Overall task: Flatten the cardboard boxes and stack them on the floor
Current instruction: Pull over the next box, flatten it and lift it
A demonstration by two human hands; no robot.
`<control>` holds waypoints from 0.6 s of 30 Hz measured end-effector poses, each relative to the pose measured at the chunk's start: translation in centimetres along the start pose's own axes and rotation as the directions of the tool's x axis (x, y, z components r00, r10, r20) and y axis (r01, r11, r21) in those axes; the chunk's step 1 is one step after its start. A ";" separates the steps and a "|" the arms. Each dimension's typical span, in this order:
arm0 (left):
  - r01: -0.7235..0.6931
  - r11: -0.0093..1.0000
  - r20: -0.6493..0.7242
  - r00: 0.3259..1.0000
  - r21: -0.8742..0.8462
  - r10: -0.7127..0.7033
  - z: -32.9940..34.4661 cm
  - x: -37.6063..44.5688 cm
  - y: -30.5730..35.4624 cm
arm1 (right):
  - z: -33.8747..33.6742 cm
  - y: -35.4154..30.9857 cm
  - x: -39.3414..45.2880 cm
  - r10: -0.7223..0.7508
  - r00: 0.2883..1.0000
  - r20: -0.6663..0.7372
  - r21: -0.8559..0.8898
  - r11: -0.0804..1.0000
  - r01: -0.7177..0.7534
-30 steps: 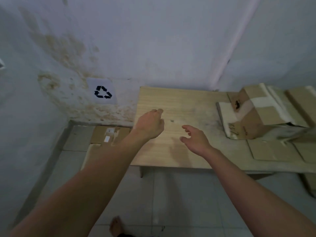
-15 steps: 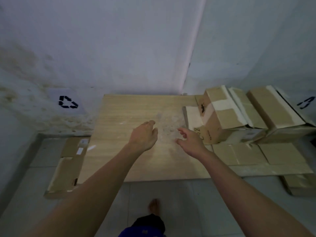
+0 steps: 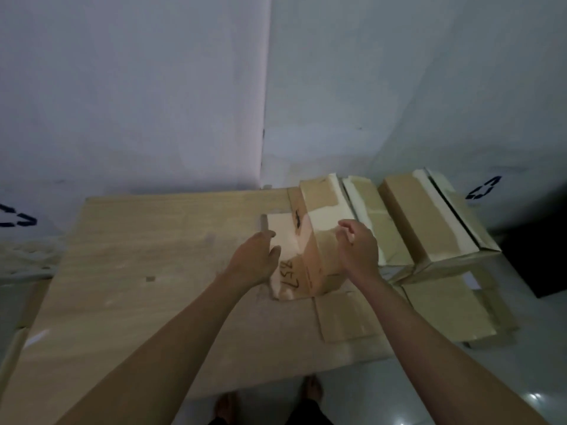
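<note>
The left hand [image 3: 256, 259] lies with relaxed fingers against the left face of a taped cardboard box [image 3: 310, 240]; the right hand [image 3: 356, 246], loosely curled, is at its right side, and whether it grips is unclear. The box stands on the tabletop [image 3: 138, 265], right of centre. More boxes [image 3: 429, 222] sit further right, above flattened cardboard [image 3: 445, 305].

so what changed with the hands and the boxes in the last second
Both hands moved right across the table to the nearest cardboard box: left hand now at its left side, right hand over its right. No firm grip visible. The boxes themselves stayed put.
</note>
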State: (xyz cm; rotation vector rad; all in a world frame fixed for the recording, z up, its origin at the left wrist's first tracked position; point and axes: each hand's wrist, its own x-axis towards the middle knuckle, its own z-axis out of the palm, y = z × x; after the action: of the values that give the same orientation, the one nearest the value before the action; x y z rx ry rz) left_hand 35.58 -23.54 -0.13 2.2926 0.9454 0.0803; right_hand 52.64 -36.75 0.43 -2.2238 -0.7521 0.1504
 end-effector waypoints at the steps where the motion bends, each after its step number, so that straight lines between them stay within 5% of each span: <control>1: 0.015 1.000 0.005 1.000 -0.019 -0.015 0.7 1.0 0.9 | -0.4 1.2 1.4 0.013 1.000 0.004 -0.022 1.000 -0.013; 9: 0.142 0.982 0.105 0.986 -0.121 -0.130 5.8 7.4 8.1 | -3.6 9.2 9.9 0.231 0.966 0.115 -0.335 0.925 -0.181; 12: 0.255 0.938 0.156 0.962 -0.234 -0.223 7.6 9.4 9.7 | -3.8 11.3 11.4 0.353 0.903 0.244 -0.271 0.919 -0.286; 18: 0.326 0.892 0.100 0.945 -0.314 -0.310 12.2 9.8 11.1 | -5.4 13.6 13.0 0.348 0.847 0.402 -0.111 0.937 -0.332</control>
State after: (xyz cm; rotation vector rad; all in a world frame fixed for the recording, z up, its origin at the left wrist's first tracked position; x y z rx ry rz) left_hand 53.09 -29.70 -4.99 1.8061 1.1765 0.0387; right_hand 71.46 -40.12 -3.74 -2.3736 -0.5686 0.8177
